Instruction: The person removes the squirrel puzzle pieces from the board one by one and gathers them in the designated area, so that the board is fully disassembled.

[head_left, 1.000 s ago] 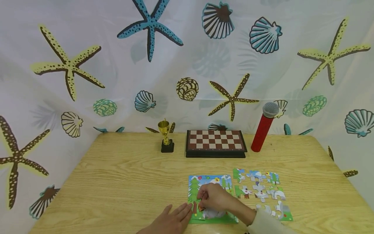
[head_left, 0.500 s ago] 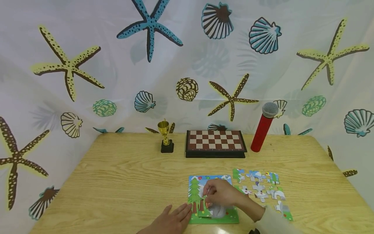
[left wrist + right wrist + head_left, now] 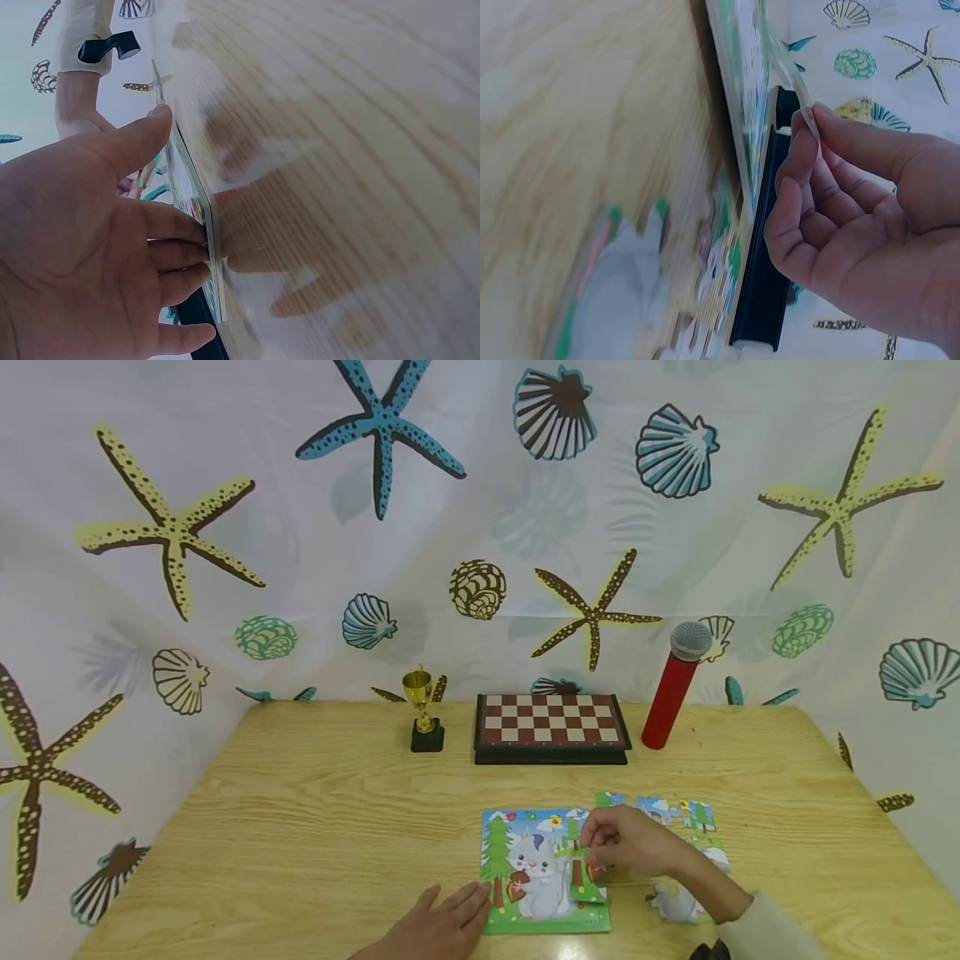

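Observation:
My right hand (image 3: pixel 630 841) pinches a green puzzle piece (image 3: pixel 580 883) with a tree trunk on it between thumb and index finger. It holds the piece over the right part of a square puzzle board (image 3: pixel 536 926), which shows a grey squirrel with an acorn. In the right wrist view the piece (image 3: pixel 801 86) appears edge-on, tilted off the board. Against the board's left edge rest the straight fingers of my left hand (image 3: pixel 444 922). From the left wrist, this hand (image 3: pixel 97 255) shows its palm, fingertips at the board's edge.
Loose puzzle pieces (image 3: pixel 702 814) lie right of the board, partly hidden by my right forearm. A grey piece (image 3: pixel 675 904) lies beside that forearm. Behind stand a gold trophy cup (image 3: pixel 424 710), a chessboard box (image 3: pixel 551 727) and a red microphone (image 3: pixel 670 697), near a patterned curtain (image 3: pixel 315 543).
My right hand has carried the puzzle piece rightward, from the board's lower left across to its right side, uncovering the squirrel picture. The left hand has stayed at the board's left edge.

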`<action>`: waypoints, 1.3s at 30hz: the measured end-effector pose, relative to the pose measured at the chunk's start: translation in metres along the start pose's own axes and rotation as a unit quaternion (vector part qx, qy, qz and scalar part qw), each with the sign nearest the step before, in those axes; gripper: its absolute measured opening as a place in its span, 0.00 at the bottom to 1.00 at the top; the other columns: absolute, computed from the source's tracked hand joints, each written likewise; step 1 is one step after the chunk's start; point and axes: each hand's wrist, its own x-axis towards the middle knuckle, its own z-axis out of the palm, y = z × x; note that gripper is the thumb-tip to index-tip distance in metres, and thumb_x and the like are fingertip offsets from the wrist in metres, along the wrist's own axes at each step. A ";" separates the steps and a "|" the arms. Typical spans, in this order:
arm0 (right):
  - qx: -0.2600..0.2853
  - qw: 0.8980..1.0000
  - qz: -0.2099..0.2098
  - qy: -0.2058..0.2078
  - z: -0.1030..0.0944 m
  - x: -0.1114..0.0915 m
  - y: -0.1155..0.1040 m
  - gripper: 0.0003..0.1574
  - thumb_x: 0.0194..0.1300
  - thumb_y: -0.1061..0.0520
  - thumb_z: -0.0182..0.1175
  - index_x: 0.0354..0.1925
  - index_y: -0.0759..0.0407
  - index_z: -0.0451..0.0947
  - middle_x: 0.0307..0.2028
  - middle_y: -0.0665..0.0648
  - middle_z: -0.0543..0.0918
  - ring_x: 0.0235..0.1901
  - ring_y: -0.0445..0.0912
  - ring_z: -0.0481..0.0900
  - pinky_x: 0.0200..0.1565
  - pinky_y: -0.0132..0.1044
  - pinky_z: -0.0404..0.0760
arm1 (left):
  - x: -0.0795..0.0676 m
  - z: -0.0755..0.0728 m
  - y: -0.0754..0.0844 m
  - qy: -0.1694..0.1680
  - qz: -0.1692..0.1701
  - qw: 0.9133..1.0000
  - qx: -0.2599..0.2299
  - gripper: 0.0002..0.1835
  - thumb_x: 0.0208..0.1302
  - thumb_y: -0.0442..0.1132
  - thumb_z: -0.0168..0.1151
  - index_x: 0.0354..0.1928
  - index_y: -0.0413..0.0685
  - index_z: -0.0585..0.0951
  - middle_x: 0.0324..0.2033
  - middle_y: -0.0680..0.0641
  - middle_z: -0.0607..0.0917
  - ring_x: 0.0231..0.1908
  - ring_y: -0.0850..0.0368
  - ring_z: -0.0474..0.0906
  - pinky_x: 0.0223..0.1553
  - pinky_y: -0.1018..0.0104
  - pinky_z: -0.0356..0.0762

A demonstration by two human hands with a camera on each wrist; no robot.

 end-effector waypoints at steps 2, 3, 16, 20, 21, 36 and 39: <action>0.000 1.000 0.004 0.002 -0.004 -0.004 0.004 0.06 0.62 0.67 0.57 0.37 0.71 0.74 0.25 0.59 0.79 0.23 0.38 0.74 0.27 0.29 0.72 | 0.000 0.001 -0.001 -0.001 0.002 1.000 0.003 0.42 0.63 0.71 0.40 0.68 0.49 0.67 0.70 0.51 0.64 0.69 0.58 0.61 0.57 0.48 0.70; -0.001 1.000 0.005 0.001 -0.006 -0.006 0.005 0.06 0.63 0.67 0.57 0.38 0.71 0.74 0.25 0.58 0.79 0.23 0.37 0.73 0.27 0.29 0.72 | 0.000 0.002 -0.002 -0.001 0.003 1.000 0.006 0.42 0.63 0.71 0.40 0.68 0.49 0.67 0.70 0.51 0.64 0.69 0.58 0.61 0.57 0.48 0.70; -0.018 0.998 0.021 -0.048 -0.022 -0.025 0.010 0.06 0.61 0.65 0.59 0.36 0.70 0.75 0.23 0.55 0.77 0.21 0.37 0.68 0.25 0.28 0.69 | -0.003 0.001 -0.004 -0.003 0.001 1.000 -0.005 0.42 0.63 0.71 0.40 0.67 0.48 0.68 0.70 0.50 0.64 0.69 0.58 0.61 0.57 0.47 0.70; -0.028 0.998 0.038 -0.046 -0.022 -0.028 0.010 0.05 0.59 0.67 0.59 0.35 0.70 0.75 0.23 0.57 0.78 0.20 0.38 0.70 0.23 0.28 0.68 | -0.004 -0.001 -0.003 -0.006 -0.004 1.000 -0.009 0.41 0.64 0.70 0.41 0.67 0.48 0.68 0.70 0.50 0.65 0.69 0.58 0.62 0.58 0.47 0.69; -0.032 0.998 0.041 -0.043 -0.022 -0.028 0.010 0.04 0.58 0.68 0.59 0.34 0.70 0.75 0.23 0.57 0.79 0.20 0.38 0.70 0.22 0.28 0.68 | -0.004 -0.001 -0.003 -0.007 -0.004 1.000 -0.008 0.41 0.64 0.70 0.41 0.67 0.48 0.68 0.70 0.50 0.65 0.69 0.58 0.62 0.58 0.47 0.69; -0.124 0.990 0.059 0.003 -0.012 -0.023 0.006 0.03 0.57 0.66 0.62 0.31 0.62 0.77 0.24 0.52 0.77 0.23 0.39 0.71 0.27 0.31 0.72 | -0.005 -0.004 -0.003 -0.020 -0.012 0.999 -0.025 0.41 0.64 0.70 0.40 0.68 0.49 0.67 0.70 0.51 0.64 0.69 0.58 0.61 0.58 0.47 0.68; -0.134 0.989 0.058 0.026 -0.020 -0.027 0.005 0.00 0.61 0.65 0.60 0.33 0.63 0.77 0.25 0.54 0.78 0.24 0.40 0.72 0.27 0.31 0.72 | -0.006 -0.005 -0.005 -0.013 -0.014 1.000 -0.012 0.43 0.63 0.72 0.39 0.68 0.48 0.67 0.70 0.51 0.64 0.70 0.57 0.60 0.58 0.47 0.69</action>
